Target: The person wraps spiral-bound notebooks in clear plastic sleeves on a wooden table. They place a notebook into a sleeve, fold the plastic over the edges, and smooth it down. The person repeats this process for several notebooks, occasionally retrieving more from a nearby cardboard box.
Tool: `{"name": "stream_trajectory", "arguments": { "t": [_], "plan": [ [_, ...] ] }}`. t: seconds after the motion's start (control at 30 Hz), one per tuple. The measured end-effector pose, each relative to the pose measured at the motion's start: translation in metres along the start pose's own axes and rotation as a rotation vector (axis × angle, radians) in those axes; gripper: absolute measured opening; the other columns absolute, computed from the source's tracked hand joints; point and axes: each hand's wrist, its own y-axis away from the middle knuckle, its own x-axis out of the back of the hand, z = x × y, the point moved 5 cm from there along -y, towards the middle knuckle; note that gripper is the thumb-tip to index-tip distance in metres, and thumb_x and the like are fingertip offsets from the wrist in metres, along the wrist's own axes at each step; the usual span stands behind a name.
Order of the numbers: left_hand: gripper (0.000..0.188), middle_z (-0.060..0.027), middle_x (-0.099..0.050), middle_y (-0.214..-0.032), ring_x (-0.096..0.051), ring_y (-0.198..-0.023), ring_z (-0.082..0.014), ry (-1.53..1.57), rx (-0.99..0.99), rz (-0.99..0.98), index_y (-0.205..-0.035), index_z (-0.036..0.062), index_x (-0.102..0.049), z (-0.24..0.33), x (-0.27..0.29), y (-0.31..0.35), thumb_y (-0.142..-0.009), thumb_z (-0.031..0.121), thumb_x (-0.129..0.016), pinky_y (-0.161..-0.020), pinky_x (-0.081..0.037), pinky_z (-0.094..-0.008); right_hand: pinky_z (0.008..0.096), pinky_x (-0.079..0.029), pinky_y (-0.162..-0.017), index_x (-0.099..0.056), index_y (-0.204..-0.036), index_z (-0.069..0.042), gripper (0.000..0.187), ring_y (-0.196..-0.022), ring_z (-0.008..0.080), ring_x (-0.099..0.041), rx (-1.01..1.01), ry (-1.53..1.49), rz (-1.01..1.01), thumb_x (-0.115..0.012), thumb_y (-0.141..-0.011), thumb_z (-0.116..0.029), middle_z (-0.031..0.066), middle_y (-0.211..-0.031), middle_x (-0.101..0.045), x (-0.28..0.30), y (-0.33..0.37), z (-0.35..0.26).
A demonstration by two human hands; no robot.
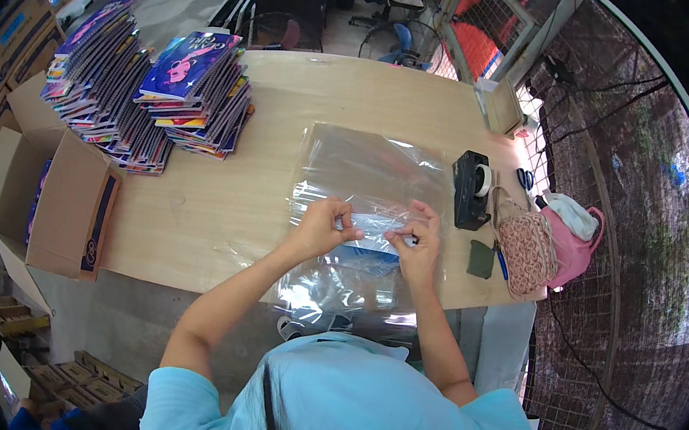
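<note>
Left fingers (352,234), right fingers (394,238) pinching clear plastic (359,164), overhanging near table edge (172,278), room leftward

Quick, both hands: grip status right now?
Left hand: closed, pinching clear plastic.
Right hand: closed at thumb and finger, also pinching clear plastic.

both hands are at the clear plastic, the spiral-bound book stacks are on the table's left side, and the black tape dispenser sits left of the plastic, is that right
One slip: the head view shows the black tape dispenser to the right of the clear plastic. Left hand and right hand are at the plastic, and the book stacks are on the left.
</note>
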Motion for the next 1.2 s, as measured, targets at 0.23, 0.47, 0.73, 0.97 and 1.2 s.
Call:
{"name": "stream_trajectory", "arguments": {
  "t": [0.23, 0.47, 0.73, 0.97, 1.2],
  "plan": [
    [0.029, -0.0094, -0.059, -0.075, -0.058, -0.068, -0.0195, 0.092, 0.022, 0.285, -0.070, 0.0021, -0.055, 0.001, -0.009, 0.009, -0.062, 0.008, -0.083, -0.060, -0.045, -0.0329, 0.0334, -0.046, -0.079, -0.058, -0.076, -0.003, 0.030, -0.092, 0.0184, -0.057, 0.092, -0.054, -0.024, -0.083, -0.058, 0.000, 0.0099, -0.111, -0.050, -0.005, -0.014, 0.001],
    [0.053, -0.0111, -0.066, -0.089, -0.063, -0.088, -0.0190, 0.732, 0.504, 0.215, -0.109, -0.0001, -0.057, -0.032, -0.015, -0.011, -0.060, -0.003, -0.078, -0.074, -0.049, -0.0318, 0.0307, -0.049, -0.082, -0.051, -0.115, -0.001, 0.061, -0.093, 0.0170, -0.060, -0.465, -0.229, -0.354, -0.079, -0.061, 0.007, 0.0101, -0.117, -0.052, -0.015, -0.054, 0.033],
    [0.016, -0.0100, -0.064, -0.078, -0.061, -0.076, -0.0178, 0.682, 0.225, 0.244, -0.062, -0.0017, -0.063, -0.023, -0.024, -0.011, -0.054, -0.015, -0.063, -0.070, -0.048, -0.0277, 0.0350, -0.047, -0.090, -0.064, -0.108, -0.002, 0.050, -0.108, 0.0225, -0.056, -0.377, -0.479, -0.622, -0.066, -0.061, 0.011, 0.0130, -0.131, -0.048, -0.020, -0.064, 0.050],
    [0.018, -0.0089, -0.065, -0.071, -0.061, -0.072, -0.0175, 0.575, 0.139, 0.297, -0.060, 0.0003, -0.061, -0.026, -0.023, -0.007, -0.058, -0.017, -0.065, -0.069, -0.049, -0.0289, 0.0511, -0.021, -0.111, -0.073, -0.099, -0.016, 0.032, -0.119, 0.0277, -0.049, 0.533, 0.538, -0.192, -0.073, -0.069, -0.006, 0.0079, -0.119, -0.056, -0.005, 0.004, -0.064],
    [0.018, -0.0079, -0.063, -0.070, -0.061, -0.070, -0.0158, 0.607, 0.109, 0.408, -0.060, 0.0006, -0.060, -0.036, -0.023, -0.013, -0.060, -0.017, -0.066, -0.067, -0.049, -0.0274, 0.0520, -0.019, -0.111, -0.073, -0.091, -0.015, 0.021, -0.118, 0.0278, -0.050, 0.404, 0.300, 0.030, -0.074, -0.071, -0.010, 0.0004, -0.102, -0.065, -0.006, 0.049, -0.051]
  ]
}}
